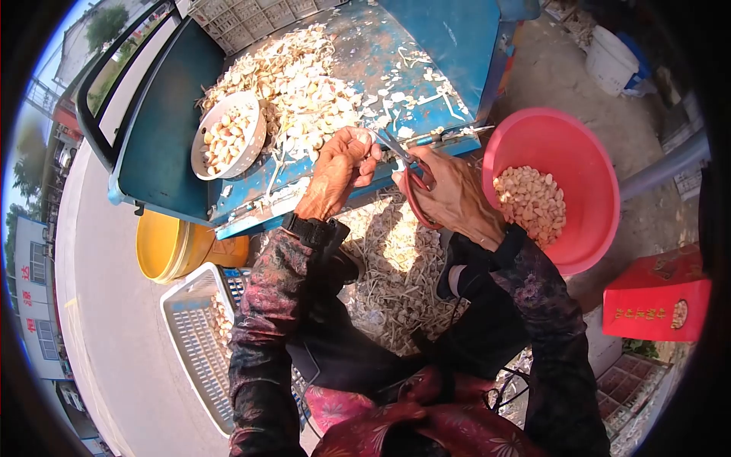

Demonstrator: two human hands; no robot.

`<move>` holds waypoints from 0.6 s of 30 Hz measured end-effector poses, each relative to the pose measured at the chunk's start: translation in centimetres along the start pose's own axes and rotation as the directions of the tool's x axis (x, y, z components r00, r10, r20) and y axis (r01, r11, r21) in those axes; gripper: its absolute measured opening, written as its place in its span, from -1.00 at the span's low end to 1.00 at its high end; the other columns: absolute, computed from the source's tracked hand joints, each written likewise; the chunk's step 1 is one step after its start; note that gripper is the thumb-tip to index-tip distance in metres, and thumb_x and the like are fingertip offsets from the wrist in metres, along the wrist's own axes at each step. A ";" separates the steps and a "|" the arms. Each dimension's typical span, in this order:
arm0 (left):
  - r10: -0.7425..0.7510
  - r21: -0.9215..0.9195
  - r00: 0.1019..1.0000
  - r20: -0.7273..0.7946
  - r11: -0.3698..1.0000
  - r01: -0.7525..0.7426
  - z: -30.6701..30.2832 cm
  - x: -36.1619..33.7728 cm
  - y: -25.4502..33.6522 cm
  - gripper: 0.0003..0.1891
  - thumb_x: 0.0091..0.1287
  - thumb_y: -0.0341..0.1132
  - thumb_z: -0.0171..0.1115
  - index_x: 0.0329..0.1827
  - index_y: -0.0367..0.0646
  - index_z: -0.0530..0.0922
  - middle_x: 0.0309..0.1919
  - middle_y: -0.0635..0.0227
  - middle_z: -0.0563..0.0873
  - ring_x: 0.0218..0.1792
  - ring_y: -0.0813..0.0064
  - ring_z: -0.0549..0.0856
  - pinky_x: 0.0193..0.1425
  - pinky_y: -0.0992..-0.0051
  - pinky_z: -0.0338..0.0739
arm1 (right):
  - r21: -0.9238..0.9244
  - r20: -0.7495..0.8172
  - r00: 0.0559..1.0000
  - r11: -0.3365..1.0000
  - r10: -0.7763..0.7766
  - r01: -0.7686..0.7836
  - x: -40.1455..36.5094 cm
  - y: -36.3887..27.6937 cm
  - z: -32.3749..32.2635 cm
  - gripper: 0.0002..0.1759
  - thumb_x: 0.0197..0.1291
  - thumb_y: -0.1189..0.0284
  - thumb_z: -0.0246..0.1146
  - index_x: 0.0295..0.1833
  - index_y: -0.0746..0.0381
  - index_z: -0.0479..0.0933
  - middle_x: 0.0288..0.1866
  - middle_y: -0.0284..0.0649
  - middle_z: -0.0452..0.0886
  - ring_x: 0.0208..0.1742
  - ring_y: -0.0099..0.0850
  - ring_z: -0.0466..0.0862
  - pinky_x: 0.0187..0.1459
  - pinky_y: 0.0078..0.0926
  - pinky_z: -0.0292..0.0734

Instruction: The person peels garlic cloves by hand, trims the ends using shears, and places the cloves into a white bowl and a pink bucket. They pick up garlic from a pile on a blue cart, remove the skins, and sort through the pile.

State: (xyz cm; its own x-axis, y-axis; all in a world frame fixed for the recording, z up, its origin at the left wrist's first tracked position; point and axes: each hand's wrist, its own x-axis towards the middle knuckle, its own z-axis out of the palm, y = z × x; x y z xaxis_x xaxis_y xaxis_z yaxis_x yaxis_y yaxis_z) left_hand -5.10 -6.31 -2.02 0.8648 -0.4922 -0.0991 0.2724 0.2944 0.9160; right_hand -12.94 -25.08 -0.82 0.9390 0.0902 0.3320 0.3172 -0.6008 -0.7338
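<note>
Red-handled scissors (412, 190) are in my right hand (454, 192), with the fingers wrapped round the handles. Their blades point up and left, toward the fingertips of my left hand (343, 169). That hand is closed in a pinch; a small pale bit shows at its fingertips, too small to name. Just beyond both hands, a heap of garlic cloves and dry stalks (301, 91) covers part of a blue metal cart bed (426, 38). A white bowl (261, 137) of garlic cloves stands on the bed, left of my left hand.
To the right stands a pink-red tub (590, 198) partly filled with peeled-looking cloves. A yellow bucket (160, 247) and a white slatted basket (190, 358) are at the left. Stalk scraps (403, 289) litter the ground between my feet. A red box (655, 297) sits far right.
</note>
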 end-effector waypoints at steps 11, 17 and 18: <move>0.173 0.193 0.976 -0.134 0.970 -0.146 2.6 -1.2 -0.5 -0.88 0.47 -0.27 0.03 -0.14 -0.08 0.33 -0.49 0.46 0.49 -0.56 0.70 0.37 -0.52 0.67 0.29 | 0.079 0.174 0.978 0.989 0.113 -0.128 -0.1 -1.5 0.0 -0.58 0.21 0.12 0.26 -0.15 0.31 0.51 -0.71 -0.27 0.33 -0.65 -0.47 0.33 -0.54 -0.39 0.25; 0.225 0.217 0.966 -0.126 0.957 -0.195 1.9 -1.2 -0.9 -0.90 0.47 -0.29 0.03 -0.15 -0.08 0.32 -0.51 0.47 0.47 -0.58 0.70 0.33 -0.51 0.65 0.24 | 0.153 0.195 0.969 0.971 0.150 -0.181 -0.2 -2.0 0.3 -0.60 0.23 0.16 0.24 -0.36 0.32 0.49 -0.74 -0.27 0.34 -0.69 -0.48 0.37 -0.59 -0.42 0.26; 0.235 0.211 0.965 -0.118 0.955 -0.207 1.8 -1.2 -1.1 -0.90 0.47 -0.30 0.03 -0.15 -0.09 0.32 -0.51 0.46 0.48 -0.58 0.70 0.34 -0.51 0.65 0.25 | 0.183 0.237 0.955 0.957 0.181 -0.227 -0.2 -2.2 0.1 -0.60 0.24 0.18 0.23 -0.38 0.34 0.50 -0.71 -0.23 0.42 -0.69 -0.43 0.50 -0.60 -0.42 0.36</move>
State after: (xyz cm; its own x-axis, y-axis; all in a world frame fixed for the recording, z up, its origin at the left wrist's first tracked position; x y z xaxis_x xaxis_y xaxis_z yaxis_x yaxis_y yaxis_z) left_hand -7.24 -7.52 -2.15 0.9481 -0.3093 0.0737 -0.0074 0.2104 0.9776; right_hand -13.80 -23.69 0.63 0.9853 0.1653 0.0438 0.1148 -0.4499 -0.8857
